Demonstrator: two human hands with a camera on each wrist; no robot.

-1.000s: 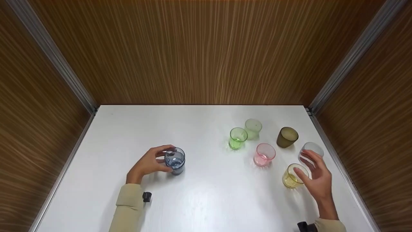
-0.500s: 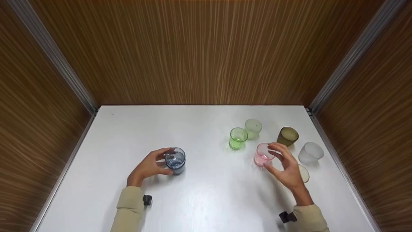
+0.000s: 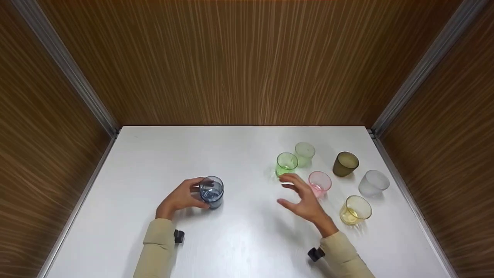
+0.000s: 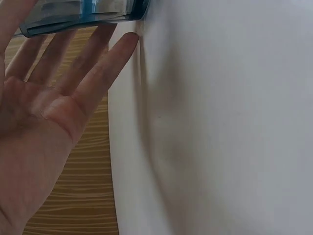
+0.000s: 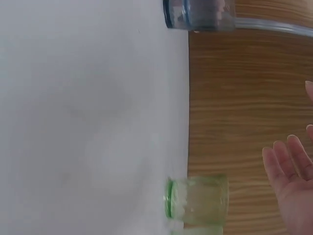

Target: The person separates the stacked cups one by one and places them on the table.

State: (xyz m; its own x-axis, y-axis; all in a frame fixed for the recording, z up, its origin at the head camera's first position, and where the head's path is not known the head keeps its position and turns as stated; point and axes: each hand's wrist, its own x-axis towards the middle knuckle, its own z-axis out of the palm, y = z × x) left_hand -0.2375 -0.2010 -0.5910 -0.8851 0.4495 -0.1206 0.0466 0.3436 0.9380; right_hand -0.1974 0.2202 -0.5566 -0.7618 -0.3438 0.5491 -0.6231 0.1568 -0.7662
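My left hand (image 3: pixel 180 197) curves its fingers and thumb round a blue glass (image 3: pixel 212 195), which stands upright on the white table. A darker line runs around the glass below its rim; whether a second glass is nested there I cannot tell. Up close in the left wrist view, the fingers of the left hand (image 4: pixel 63 103) lie by the blue glass (image 4: pixel 83 14). My right hand (image 3: pixel 305 200) is in the air with thumb and fingers apart, holding nothing. Just beyond its fingertips stands a bright green glass (image 3: pixel 286 162); a pink glass (image 3: pixel 319 180) is partly hidden behind the hand.
A frosted pale green glass (image 3: pixel 305 152) stands beside the bright green one. Farther right are an olive-brown glass (image 3: pixel 344 166), a frosted clear glass (image 3: pixel 373 183) and a yellow glass (image 3: pixel 355 212). Wood-grain walls (image 3: pixel 247 65) bound the white table (image 3: pixel 173 150) at the back and sides.
My right hand has moved left from above the yellow glass, past the pink glass, to near the bright green glass. My left hand stays at the blue glass. The glasses stay in place.
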